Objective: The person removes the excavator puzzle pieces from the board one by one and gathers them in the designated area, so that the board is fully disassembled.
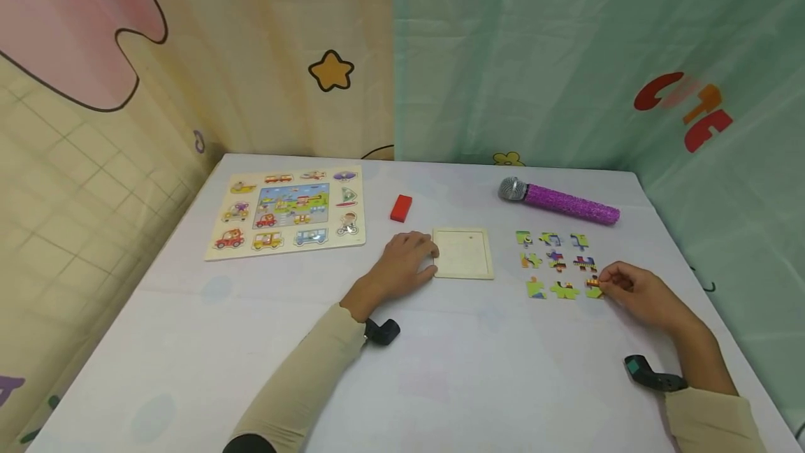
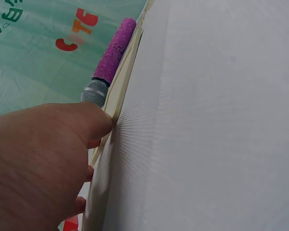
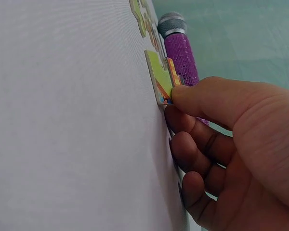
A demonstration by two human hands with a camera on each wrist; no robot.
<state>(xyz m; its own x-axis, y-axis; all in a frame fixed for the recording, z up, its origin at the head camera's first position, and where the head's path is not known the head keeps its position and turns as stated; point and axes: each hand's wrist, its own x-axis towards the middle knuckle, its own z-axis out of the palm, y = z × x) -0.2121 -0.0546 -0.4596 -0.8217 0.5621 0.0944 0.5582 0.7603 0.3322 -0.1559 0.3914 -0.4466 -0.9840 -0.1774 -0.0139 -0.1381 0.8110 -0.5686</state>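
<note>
In the head view, the left hand [image 1: 405,265] rests against the left edge of a shallow wooden puzzle tray [image 1: 462,276]. Its thumb touches the tray's rim in the left wrist view; the other fingertips are partly hidden. At the right, the right hand [image 1: 638,292] pinches the near right corner jigsaw piece [image 1: 593,293] between thumb and index finger. That green piece [image 3: 156,72], with orange and yellow along one side, is at the tabletop in the right wrist view. Several other jigsaw pieces [image 1: 564,291] lie in spaced rows beside it.
A purple glittery microphone [image 1: 569,204] lies behind the pieces. Behind the left hand is a red block [image 1: 401,208]. A vehicle picture puzzle board [image 1: 289,243] lies at the left on the white table [image 1: 440,376]. Printed curtains [image 1: 503,54] hang around the table.
</note>
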